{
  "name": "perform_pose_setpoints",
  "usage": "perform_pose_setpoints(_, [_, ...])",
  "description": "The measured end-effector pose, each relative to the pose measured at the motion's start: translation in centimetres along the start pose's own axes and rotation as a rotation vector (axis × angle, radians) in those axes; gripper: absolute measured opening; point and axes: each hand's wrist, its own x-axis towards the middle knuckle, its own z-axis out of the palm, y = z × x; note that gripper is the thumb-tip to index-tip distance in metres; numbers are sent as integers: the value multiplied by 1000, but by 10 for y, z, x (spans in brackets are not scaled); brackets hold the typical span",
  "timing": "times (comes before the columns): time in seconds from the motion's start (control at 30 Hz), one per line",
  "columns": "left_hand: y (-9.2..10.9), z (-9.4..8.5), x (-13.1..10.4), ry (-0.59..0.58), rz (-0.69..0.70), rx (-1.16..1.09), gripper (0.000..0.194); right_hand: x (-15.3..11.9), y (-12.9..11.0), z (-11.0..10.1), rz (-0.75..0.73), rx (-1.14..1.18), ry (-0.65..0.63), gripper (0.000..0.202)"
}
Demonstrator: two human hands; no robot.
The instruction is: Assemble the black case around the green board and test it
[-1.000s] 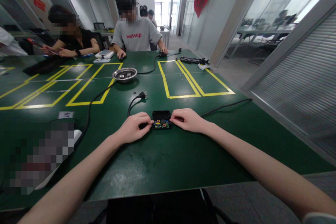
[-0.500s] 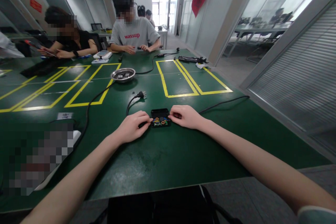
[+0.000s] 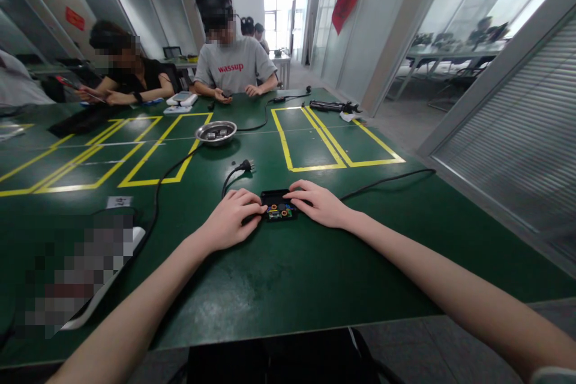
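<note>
An opened black plastic case (image 3: 274,196) lies before me on the green table, its lid side away from me. Inside its near half sits a small circuit board (image 3: 279,212) with copper-coloured ring coils. My left hand (image 3: 236,216) has its fingers closed around the case's left end, where a black cable end is mostly hidden under the fingers. My right hand (image 3: 318,204) reaches over the right end with fingers stretched out, the fingertips at the lid. A black cable (image 3: 387,180) runs off to the right from beneath that hand.
A black plug (image 3: 245,165) on its cord lies just beyond the case. Farther back stand a metal bowl (image 3: 216,125) with metal parts and a black tool-like item (image 3: 333,107). A white-edged board (image 3: 101,291) lies at left. Two people sit across the table.
My right fingers have opened from a pinch at the case's right end and spread over its lid. My left hand stays at the left end. Across the table, a co-worker's hands have shifted.
</note>
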Motion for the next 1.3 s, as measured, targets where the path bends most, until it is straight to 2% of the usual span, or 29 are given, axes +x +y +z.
perform_pose_setpoints(0.23, [-2, 11, 1, 200, -46, -31, 23, 1, -1, 2, 51, 123, 103, 23])
perform_pose_setpoints(0.3, [-2, 14, 2, 239, -95, -85, 21, 1, -5, 2, 49, 163, 131, 20])
perform_pose_setpoints(0.4, [-1, 16, 3, 231, -252, -228, 24, 2, -9, 2, 74, 249, 177, 16])
perform_pose_setpoints(0.5, [1, 16, 4, 164, -416, -418, 46, 3, -11, 4, 136, 375, 209, 12])
perform_pose_setpoints(0.57, [1, 15, 6, 157, -480, -503, 55, 4, -12, 7, 179, 465, 226, 9])
perform_pose_setpoints(0.63, [1, 16, 7, 177, -516, -543, 55, 5, -12, 9, 209, 535, 242, 6])
perform_pose_setpoints(0.7, [1, 17, 9, 194, -543, -579, 50, 6, -12, 11, 234, 594, 255, 11])
perform_pose_setpoints(0.9, [1, 21, 13, 234, -598, -712, 38, 8, -6, 17, 379, 751, 245, 50])
perform_pose_setpoints(1.07, [3, 18, 14, 228, -587, -740, 38, 9, -5, 12, 442, 744, 169, 44])
perform_pose_setpoints(1.3, [2, 20, 13, 239, -607, -760, 43, 7, -9, 9, 367, 710, 168, 36])
